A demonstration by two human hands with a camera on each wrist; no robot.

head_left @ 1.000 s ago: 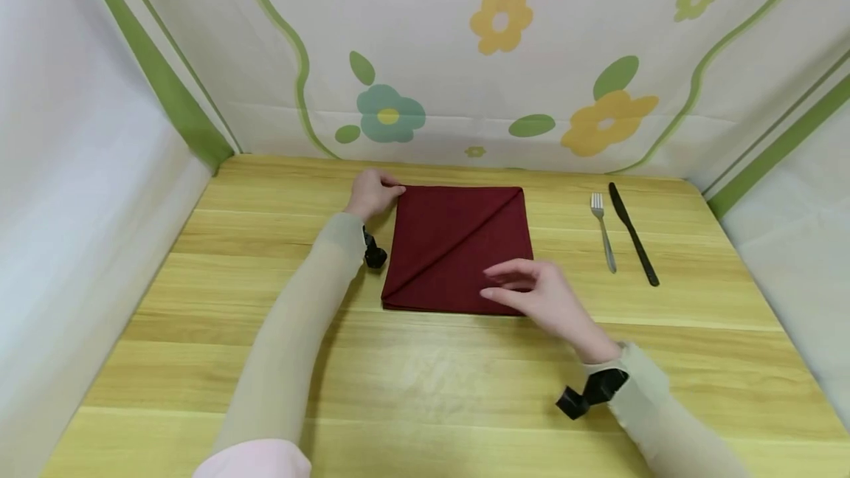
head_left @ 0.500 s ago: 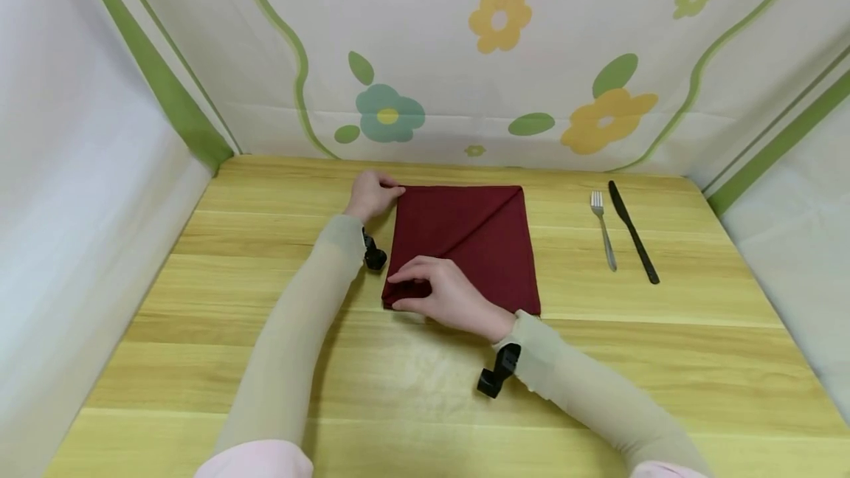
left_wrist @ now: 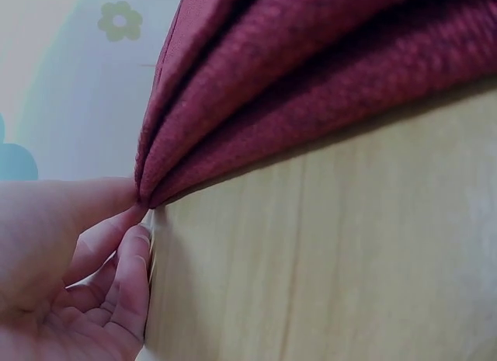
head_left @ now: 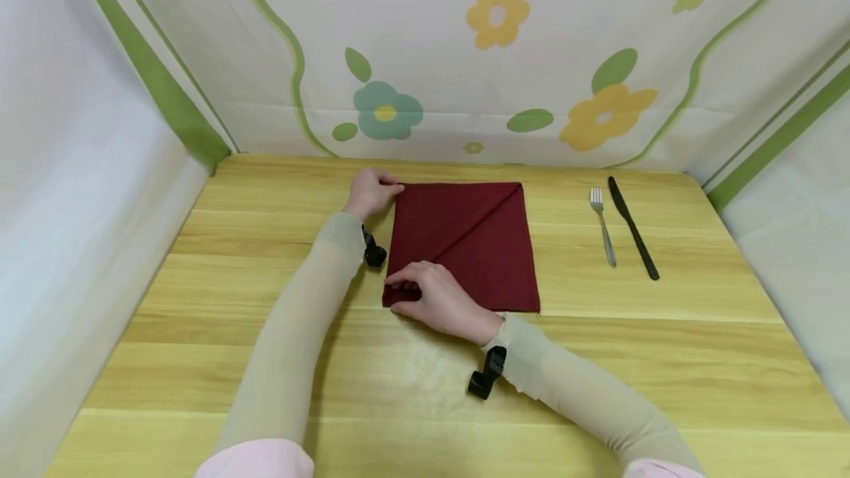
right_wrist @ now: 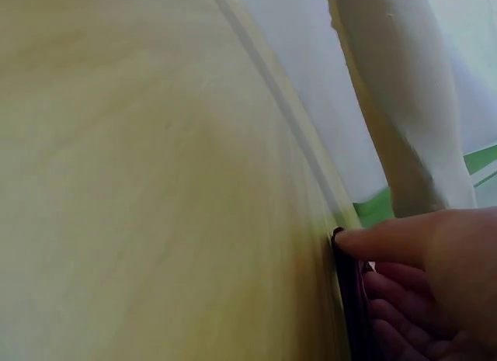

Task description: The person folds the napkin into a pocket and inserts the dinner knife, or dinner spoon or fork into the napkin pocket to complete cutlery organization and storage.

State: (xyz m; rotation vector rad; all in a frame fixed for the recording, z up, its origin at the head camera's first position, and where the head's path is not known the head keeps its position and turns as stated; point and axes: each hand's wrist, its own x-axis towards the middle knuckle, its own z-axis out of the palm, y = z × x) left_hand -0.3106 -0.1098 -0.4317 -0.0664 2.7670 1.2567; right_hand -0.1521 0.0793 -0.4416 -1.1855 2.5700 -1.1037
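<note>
A dark red cloth napkin [head_left: 488,260], folded square with a diagonal fold across its top, lies flat on the wooden table. At its far left corner my left hand [head_left: 372,194] pinches the cloth between thumb and fingers. The left wrist view shows the layered folds of the napkin [left_wrist: 256,89] gathering to a point at that thumb. My right hand [head_left: 443,302] pinches the near left corner, thumb at the front edge and fingers over the top. In the right wrist view the right thumb [right_wrist: 380,241] meets the dark edge of the cloth.
To the right of the napkin lie a silver fork [head_left: 603,227] and a black knife [head_left: 633,229], side by side. A white curtain [head_left: 438,43] printed with flowers hangs behind the table [head_left: 372,397], and white cloth walls stand at both sides.
My right hand has moved left from the napkin's near right part to its near left corner and taken hold there. The left hand has stayed at the far left corner.
</note>
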